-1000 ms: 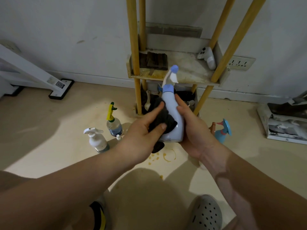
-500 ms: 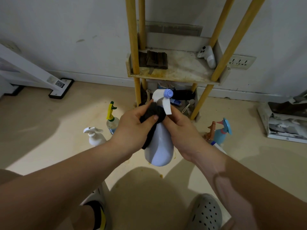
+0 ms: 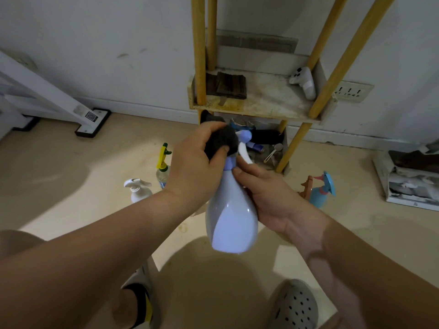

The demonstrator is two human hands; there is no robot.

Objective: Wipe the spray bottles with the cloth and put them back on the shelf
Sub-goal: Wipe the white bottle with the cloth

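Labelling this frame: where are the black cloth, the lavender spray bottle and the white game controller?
black cloth [image 3: 222,138], head view, bunched fabric above the thumb
lavender spray bottle [image 3: 234,222], head view, wide lower body
white game controller [image 3: 307,85], head view, its handle

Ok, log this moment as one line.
phase: wipe | right hand: holds spray bottle by neck | left hand: grips black cloth on its sprayer | shelf: bottle not back

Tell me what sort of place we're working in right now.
Probably a storage corner in a home: a stained wooden shelf stands against a white wall with a socket, a game controller lies on it, and a blue spray bottle and pump bottle stand on the floor.
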